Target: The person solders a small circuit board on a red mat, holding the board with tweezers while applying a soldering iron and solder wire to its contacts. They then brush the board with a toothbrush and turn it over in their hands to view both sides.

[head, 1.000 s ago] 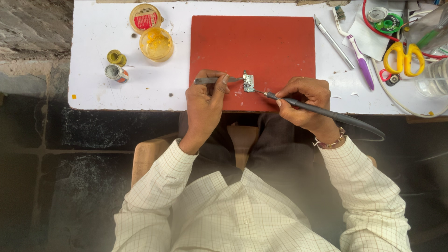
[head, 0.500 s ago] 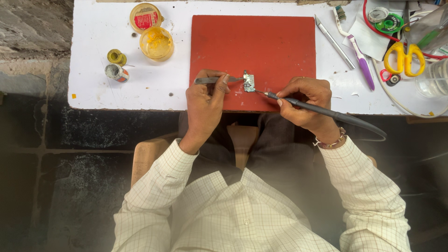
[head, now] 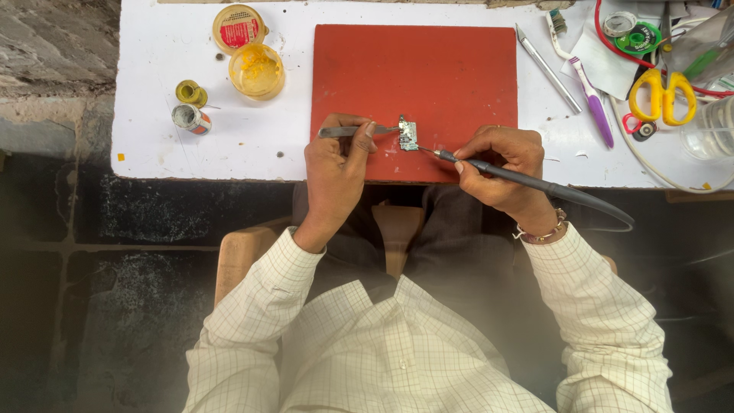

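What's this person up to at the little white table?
A seated person works on a small circuit board lying on a red mat. The left hand pins the board with metal tweezers, while the right hand holds a soldering iron, tip at the board's edge. An open tin of yellow paste, solder spools and yellow scissors lie nearby.

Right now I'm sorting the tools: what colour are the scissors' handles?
Yellow; the scissors lie at the table's right end, seen in the head view.
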